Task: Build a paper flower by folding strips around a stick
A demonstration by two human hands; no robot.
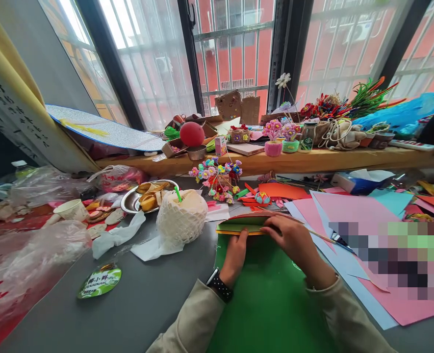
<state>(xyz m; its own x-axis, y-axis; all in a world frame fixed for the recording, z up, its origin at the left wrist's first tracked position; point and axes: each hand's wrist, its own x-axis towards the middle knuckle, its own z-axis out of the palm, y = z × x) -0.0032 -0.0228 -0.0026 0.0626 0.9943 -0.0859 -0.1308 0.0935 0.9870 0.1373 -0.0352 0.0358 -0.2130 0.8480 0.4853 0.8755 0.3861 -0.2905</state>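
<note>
A stack of folded coloured paper (244,226), green with yellow and reddish edges, stands over the far end of a dark green sheet (271,299). My left hand (235,256) grips its lower edge from below, thumb on the near side; the other fingers are hidden behind. At the right part of the paper, my right hand (289,239) pinches the upper edge between thumb and fingers. Right beside that hand, a thin stick-like tool (321,236) lies across the loose paper sheets.
Left of the paper sits a wrapped coconut (183,215) with a green straw; behind it is a metal plate (128,202) of peels. A green round label (99,283) lies at left. Pink sheets (364,211) cover the right side. Crocheted flowers (217,174) stand before the crowded windowsill (158,164).
</note>
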